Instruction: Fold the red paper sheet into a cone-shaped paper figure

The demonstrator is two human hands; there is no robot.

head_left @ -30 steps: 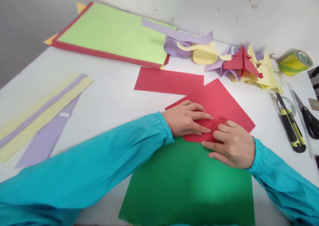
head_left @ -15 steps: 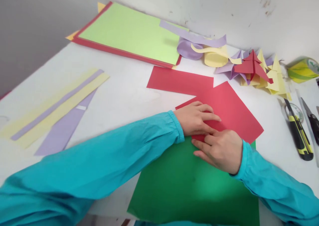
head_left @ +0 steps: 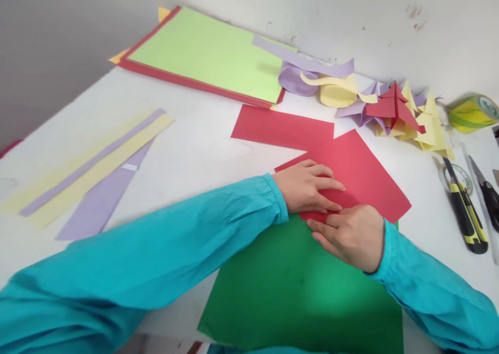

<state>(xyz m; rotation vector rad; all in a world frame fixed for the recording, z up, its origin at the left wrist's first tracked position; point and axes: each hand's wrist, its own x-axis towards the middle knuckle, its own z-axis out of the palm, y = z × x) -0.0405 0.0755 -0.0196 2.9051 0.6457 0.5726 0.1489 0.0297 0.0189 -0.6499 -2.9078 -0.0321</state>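
A sheet of red paper (head_left: 360, 169) lies at an angle over the far edge of a green mat (head_left: 296, 291). My left hand (head_left: 306, 187) rests palm down on its left part, open, with the fingers spread. At the sheet's near edge, my right hand (head_left: 353, 237) is partly closed. Its fingertips press on the red edge beside my left fingertips, and the curled fingers hide part of that edge. The thumb side hangs over the mat. A second, narrower red strip of paper (head_left: 283, 128) lies just behind, touching or partly under the sheet.
Purple and yellow paper strips (head_left: 93, 161) lie at left. Behind are a light green sheet (head_left: 206, 52) on a red one and curled paper pieces (head_left: 337, 95). Folded paper shapes (head_left: 395, 109), a tape roll (head_left: 473, 112), a utility knife (head_left: 468, 213) and scissors (head_left: 487, 193) are at right.
My right hand has slid slightly right along the red paper's near edge, away from my left hand. My left hand stays in place on the sheet.
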